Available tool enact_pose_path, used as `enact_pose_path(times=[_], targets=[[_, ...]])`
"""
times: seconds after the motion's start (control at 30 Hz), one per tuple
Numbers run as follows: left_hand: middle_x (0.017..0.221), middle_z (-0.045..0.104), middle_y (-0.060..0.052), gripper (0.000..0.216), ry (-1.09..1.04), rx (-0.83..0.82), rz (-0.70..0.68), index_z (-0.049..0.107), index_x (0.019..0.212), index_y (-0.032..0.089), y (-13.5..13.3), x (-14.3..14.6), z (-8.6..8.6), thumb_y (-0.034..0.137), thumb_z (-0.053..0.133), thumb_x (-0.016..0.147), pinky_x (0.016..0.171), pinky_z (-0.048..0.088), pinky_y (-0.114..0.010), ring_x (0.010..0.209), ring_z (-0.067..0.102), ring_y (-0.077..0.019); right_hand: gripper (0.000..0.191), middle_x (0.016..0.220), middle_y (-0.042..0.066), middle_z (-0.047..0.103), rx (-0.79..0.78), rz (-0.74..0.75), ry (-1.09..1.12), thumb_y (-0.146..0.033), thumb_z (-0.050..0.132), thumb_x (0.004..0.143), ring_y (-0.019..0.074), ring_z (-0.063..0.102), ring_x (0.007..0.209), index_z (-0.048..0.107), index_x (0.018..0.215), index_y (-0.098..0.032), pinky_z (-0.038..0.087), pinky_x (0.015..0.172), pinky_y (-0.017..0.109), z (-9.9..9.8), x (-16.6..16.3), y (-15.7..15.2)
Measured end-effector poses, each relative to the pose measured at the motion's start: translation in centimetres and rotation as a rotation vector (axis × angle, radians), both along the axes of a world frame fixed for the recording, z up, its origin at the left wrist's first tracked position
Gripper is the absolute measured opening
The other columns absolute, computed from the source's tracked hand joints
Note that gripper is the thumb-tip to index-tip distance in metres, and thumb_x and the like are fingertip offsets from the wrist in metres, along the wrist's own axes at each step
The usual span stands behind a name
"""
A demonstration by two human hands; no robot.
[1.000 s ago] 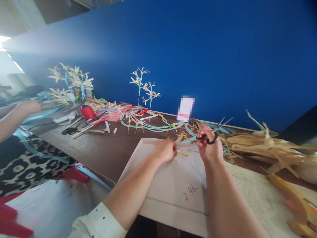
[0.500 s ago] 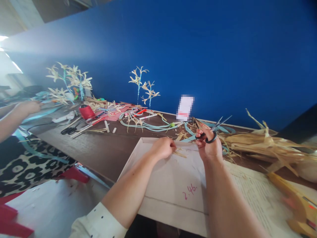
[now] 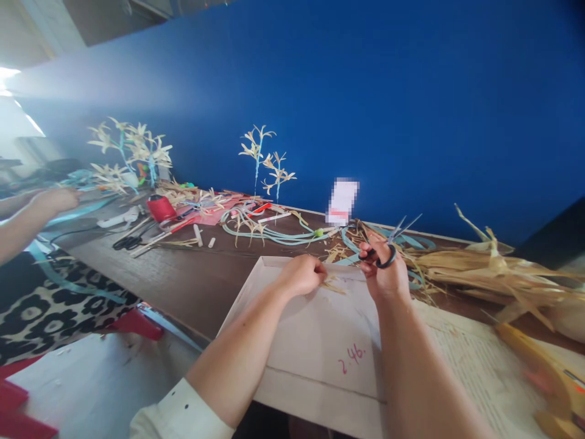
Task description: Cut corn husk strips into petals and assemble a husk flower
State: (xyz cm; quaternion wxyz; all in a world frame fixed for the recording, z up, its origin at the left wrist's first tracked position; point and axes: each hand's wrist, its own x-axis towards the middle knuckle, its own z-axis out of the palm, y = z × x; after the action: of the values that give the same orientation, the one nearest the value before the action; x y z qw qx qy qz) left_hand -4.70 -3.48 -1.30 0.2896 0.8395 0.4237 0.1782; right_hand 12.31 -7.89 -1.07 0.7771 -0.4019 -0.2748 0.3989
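Note:
My right hand (image 3: 382,271) is closed on a pair of black-handled scissors (image 3: 389,242), blades apart and pointing up and to the right. My left hand (image 3: 301,274) is curled into a pinch on a small piece of dry straw-coloured husk (image 3: 333,284) that lies on the white board (image 3: 315,341) in front of me. The two hands are close together over the board's far edge.
A heap of dry husks (image 3: 493,271) lies at the right, a yellow glue gun (image 3: 543,366) at the lower right. Teal cord (image 3: 274,231), a red spool (image 3: 161,207), black scissors (image 3: 128,242) and husk flowers (image 3: 267,161) crowd the dark table. Another person's hand (image 3: 57,198) reaches in at the left.
My right hand with the scissors has dropped slightly and shifted left. My left hand has stayed pinched on the husk piece.

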Motion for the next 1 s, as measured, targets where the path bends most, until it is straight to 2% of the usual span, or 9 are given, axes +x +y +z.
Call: enact_pose_path(times=[0.2,0.37,0.47,0.53,0.6,0.7,0.77,0.87,1.0], targets=[[0.066,0.065,-0.002,0.024,-0.042,-0.069,0.010,0.069,0.072,0.019,-0.4,0.0,0.5,0.039,0.057,0.072,0.052,0.034,-0.021,0.057,0.054,-0.0127,0.035,0.068,0.000,0.061,-0.042,-0.075,-0.121,-0.038,0.073,0.064,0.0091,0.050,0.053,0.062,0.093,-0.020,0.026,0.035,0.016,0.1,-0.3,0.1],[0.063,0.063,-0.001,0.035,-0.169,0.015,0.104,0.067,0.069,0.017,-0.3,0.4,0.8,0.050,0.056,0.073,0.055,0.035,-0.021,0.059,0.054,-0.0129,0.045,0.061,0.000,0.062,-0.155,-0.066,-0.382,-0.040,0.075,0.061,0.0129,0.053,0.049,0.058,0.097,-0.020,0.035,0.041,0.022,0.0,-1.0,0.3],[0.072,0.065,-0.002,0.040,-0.443,0.060,0.183,0.066,0.082,0.016,-0.3,0.5,1.2,0.051,0.049,0.079,0.061,0.040,-0.020,0.067,0.056,-0.0128,0.045,0.056,-0.001,0.062,-0.225,-0.039,-0.605,-0.043,0.074,0.061,0.0158,0.053,0.046,0.053,0.095,-0.022,0.035,0.042,0.025,-0.3,-1.6,0.2],[0.078,0.065,-0.003,0.043,-0.603,0.043,0.187,0.063,0.096,0.015,-0.5,0.6,1.4,0.052,0.048,0.080,0.063,0.043,-0.020,0.070,0.058,-0.0127,0.043,0.057,-0.001,0.062,-0.272,-0.050,-0.844,-0.044,0.071,0.063,0.0177,0.055,0.049,0.052,0.095,-0.023,0.035,0.045,0.026,-0.3,-2.1,0.0],[0.079,0.064,-0.003,0.048,-0.654,0.026,0.166,0.060,0.105,0.015,-0.8,0.6,1.6,0.053,0.052,0.077,0.062,0.045,-0.021,0.068,0.058,-0.0127,0.037,0.063,0.000,0.064,-0.316,-0.058,-1.136,-0.042,0.067,0.067,0.0190,0.058,0.056,0.053,0.095,-0.023,0.035,0.050,0.026,0.0,-2.8,-0.3],[0.081,0.065,-0.003,0.041,-0.615,0.080,0.129,0.063,0.102,0.017,-1.1,0.7,1.5,0.049,0.053,0.078,0.062,0.046,-0.022,0.066,0.059,-0.0130,0.029,0.069,0.004,0.065,-0.346,-0.028,-1.418,-0.034,0.058,0.075,0.0199,0.060,0.061,0.051,0.099,-0.020,0.031,0.051,0.025,0.4,-3.8,-0.7],[0.084,0.067,-0.004,0.033,-0.587,0.144,0.126,0.066,0.097,0.019,-1.1,0.8,1.3,0.044,0.050,0.081,0.066,0.047,-0.023,0.069,0.060,-0.0136,0.028,0.070,0.005,0.066,-0.351,0.008,-1.464,-0.029,0.054,0.076,0.0200,0.061,0.061,0.050,0.103,-0.019,0.030,0.051,0.025,0.7,-4.2,-0.8],[0.090,0.068,-0.004,0.029,-0.574,0.197,0.160,0.066,0.097,0.020,-0.8,0.9,1.0,0.039,0.048,0.084,0.070,0.048,-0.024,0.075,0.062,-0.0148,0.034,0.074,0.003,0.067,-0.307,0.074,-1.409,-0.022,0.056,0.073,0.0188,0.062,0.065,0.051,0.107,-0.021,0.035,0.054,0.024,0.8,-4.1,-0.9],[0.085,0.068,-0.005,0.032,-0.604,0.184,0.232,0.065,0.096,0.018,-0.4,0.8,0.8,0.041,0.044,0.086,0.070,0.048,-0.024,0.076,0.063,-0.0155,0.048,0.093,0.000,0.068,-0.155,0.154,-1.273,-0.021,0.063,0.069,0.0172,0.063,0.083,0.053,0.115,-0.028,0.044,0.068,0.025,0.9,-3.4,-0.8]])
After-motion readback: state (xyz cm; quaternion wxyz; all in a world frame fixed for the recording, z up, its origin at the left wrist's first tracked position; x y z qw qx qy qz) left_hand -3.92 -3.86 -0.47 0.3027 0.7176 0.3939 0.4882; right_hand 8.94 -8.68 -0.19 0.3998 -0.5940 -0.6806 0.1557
